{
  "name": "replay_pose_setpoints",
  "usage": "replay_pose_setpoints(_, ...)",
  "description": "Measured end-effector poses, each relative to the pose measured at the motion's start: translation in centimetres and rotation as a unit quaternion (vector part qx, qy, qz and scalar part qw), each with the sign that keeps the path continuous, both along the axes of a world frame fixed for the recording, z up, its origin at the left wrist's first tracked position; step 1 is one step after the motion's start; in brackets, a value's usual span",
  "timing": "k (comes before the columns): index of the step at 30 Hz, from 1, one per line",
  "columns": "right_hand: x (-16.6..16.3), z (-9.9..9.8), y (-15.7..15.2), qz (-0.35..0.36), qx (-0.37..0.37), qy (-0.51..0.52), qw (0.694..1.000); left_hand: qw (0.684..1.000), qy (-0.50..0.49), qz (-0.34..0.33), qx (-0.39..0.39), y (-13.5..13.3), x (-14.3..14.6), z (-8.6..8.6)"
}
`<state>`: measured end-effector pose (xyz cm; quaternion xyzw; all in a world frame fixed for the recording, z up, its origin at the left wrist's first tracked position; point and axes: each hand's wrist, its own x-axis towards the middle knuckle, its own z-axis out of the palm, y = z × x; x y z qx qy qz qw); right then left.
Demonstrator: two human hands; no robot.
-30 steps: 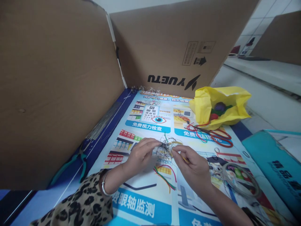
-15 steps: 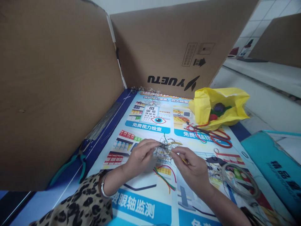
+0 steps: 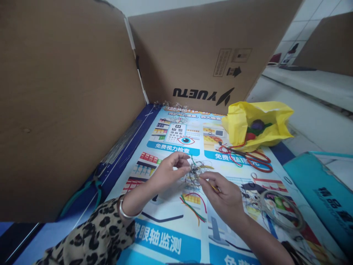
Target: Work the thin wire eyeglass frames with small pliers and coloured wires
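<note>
A tangled ball of thin silvery wire loops (image 3: 193, 178) sits between my hands over the printed sheet, with a green strand and a yellow strand in it. My right hand (image 3: 224, 193) pinches a yellow cord (image 3: 214, 187) at the wire ball's right side. On the other side, my left hand (image 3: 172, 167) has its thumb and curled fingers apart. Its thumb tip comes up to the wires; whether it touches them I cannot tell. Just below lie several cut cords (image 3: 193, 209) in red, green and orange.
Red-handled scissors (image 3: 257, 160) lie by a yellow bag (image 3: 237, 125) with yarn balls. A wire coil (image 3: 299, 217) and a teal box (image 3: 320, 195) are at right. Pliers (image 3: 97, 187) and straight wires (image 3: 118, 145) lie left. Cardboard walls (image 3: 198, 48) enclose the back and left.
My left hand's fingers have parted from its thumb and lifted off the wire ball. My right hand keeps its pinch on the yellow cord, nearly still.
</note>
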<state>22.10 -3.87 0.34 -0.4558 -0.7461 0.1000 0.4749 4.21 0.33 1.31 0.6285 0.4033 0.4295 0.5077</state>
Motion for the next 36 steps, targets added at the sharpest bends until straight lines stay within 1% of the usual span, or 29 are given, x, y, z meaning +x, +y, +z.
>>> replay_pose_setpoints(3, 0.0, -0.1, 0.1, 0.006, 0.018, -0.011, 1.0, 0.999, -0.005, -0.039, -0.02, 0.6, -0.3, 0.2)
replay_pose_setpoints(6, -0.1, -0.1, 0.0, 0.011, 0.03, -0.022, 0.999, 0.997, -0.003, -0.059, -0.038, 0.8, -0.6, 0.4)
replay_pose_setpoints(11, -0.3, 0.0, 0.0, 0.021, 0.044, -0.033, 0.998, 0.996, -0.006, -0.068, -0.055, 0.6, -0.8, 0.8)
replay_pose_setpoints(17, -0.3, 0.0, 0.0, 0.019, 0.059, -0.039, 0.997, 0.997, -0.01, -0.055, -0.062, 0.6, -0.8, 0.8)
replay_pose_setpoints(19, -0.3, -0.1, 0.0, 0.021, 0.062, -0.037, 0.997, 0.998, -0.006, -0.047, -0.048, 0.6, -0.8, 0.6)
replay_pose_setpoints(22, -0.3, -0.1, -0.1, 0.022, 0.065, -0.037, 0.997, 0.999, 0.015, -0.033, -0.005, 0.7, -0.9, 0.4)
replay_pose_setpoints(26, -0.3, 0.0, -0.1, 0.027, 0.058, -0.037, 0.997, 0.998, 0.043, -0.021, 0.043, 0.6, -1.0, 0.6)
replay_pose_setpoints(32, -0.3, 0.3, -0.2, 0.034, 0.053, -0.047, 0.997, 0.994, 0.071, -0.018, 0.084, 0.6, -1.1, 0.6)
replay_pose_setpoints(34, -0.3, 0.4, -0.3, 0.029, 0.052, -0.045, 0.997, 0.992, 0.07, -0.02, 0.1, 0.6, -1.2, 0.6)
replay_pose_setpoints(36, -0.3, 0.5, -0.3, 0.025, 0.049, -0.042, 0.998, 0.993, 0.058, -0.029, 0.1, 0.6, -1.2, 0.5)
